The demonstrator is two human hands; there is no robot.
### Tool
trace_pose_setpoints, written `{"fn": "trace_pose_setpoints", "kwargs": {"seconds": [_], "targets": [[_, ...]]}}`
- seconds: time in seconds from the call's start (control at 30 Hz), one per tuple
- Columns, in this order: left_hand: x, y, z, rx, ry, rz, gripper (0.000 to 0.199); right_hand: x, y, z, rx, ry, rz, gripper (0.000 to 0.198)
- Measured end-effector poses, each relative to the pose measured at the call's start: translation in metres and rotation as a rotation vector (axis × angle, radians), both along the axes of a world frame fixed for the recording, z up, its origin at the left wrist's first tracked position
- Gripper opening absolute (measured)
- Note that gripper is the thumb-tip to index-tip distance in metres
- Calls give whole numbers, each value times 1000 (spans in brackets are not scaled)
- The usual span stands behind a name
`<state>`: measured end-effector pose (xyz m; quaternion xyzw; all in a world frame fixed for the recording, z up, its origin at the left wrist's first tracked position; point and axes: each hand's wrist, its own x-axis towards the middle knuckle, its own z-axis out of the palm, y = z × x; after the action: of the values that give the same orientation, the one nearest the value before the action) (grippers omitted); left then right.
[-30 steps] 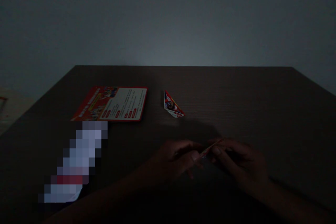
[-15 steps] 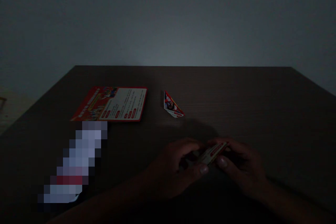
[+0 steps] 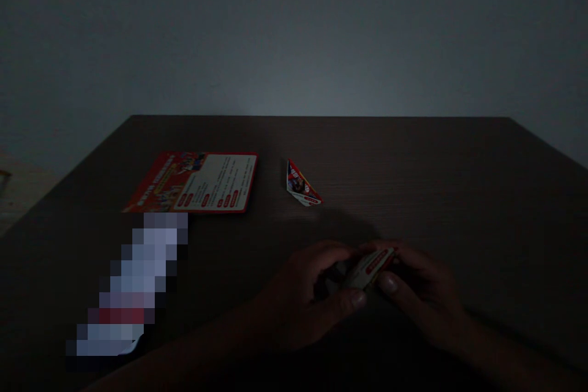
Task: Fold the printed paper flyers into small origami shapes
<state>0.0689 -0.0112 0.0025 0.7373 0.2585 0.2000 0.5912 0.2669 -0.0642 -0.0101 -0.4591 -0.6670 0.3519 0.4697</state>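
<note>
Between my two hands is a folded paper card (image 3: 368, 268), pale with red print and a red edge. My left hand (image 3: 312, 294) pinches its left end, thumb in front and fingers behind. On the right end, my right hand (image 3: 422, 294) grips it the same way. Beyond my hands a folded paper triangle (image 3: 302, 185) with a red and dark printed picture rests on the table. The lower side of the held card is lost in shadow.
A red and white printed sheet or booklet (image 3: 215, 180) lies at the left of the dark wooden table (image 3: 413, 159). In front of it is a pixelated, bright, phone-like object (image 3: 138, 275). A pale wall (image 3: 321, 37) rises behind the table.
The folded card has tilted slightly in my fingers, so more of its printed pale face shows. My hands have barely shifted; the triangle and the booklet lie as before.
</note>
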Motion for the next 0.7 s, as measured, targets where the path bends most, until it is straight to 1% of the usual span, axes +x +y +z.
{"fn": "trace_pose_setpoints", "kwargs": {"seconds": [0.2, 0.33, 0.4, 0.53, 0.6, 0.7], "targets": [[-1, 0, -3, -3, -1, 10, 50, 1, 0, 3, 40, -44, 15, 35], [-1, -2, -6, 18, -16, 34, 49, 3, -1, 1, 67, -54, 5, 39], [-1, -2, -6, 39, -14, 49, 46, 3, -2, 1, 67, -67, -4, 39], [-1, -1, -6, 173, -1, 112, 41, 2, -2, 1, 74, -76, -19, 40], [-1, -1, -5, 253, -12, 128, 46, 1, -1, 2, 79, -83, -12, 42], [0, -1, -3, 332, 0, 131, 50, 0, 0, 2, 78, -88, -10, 44]]}}
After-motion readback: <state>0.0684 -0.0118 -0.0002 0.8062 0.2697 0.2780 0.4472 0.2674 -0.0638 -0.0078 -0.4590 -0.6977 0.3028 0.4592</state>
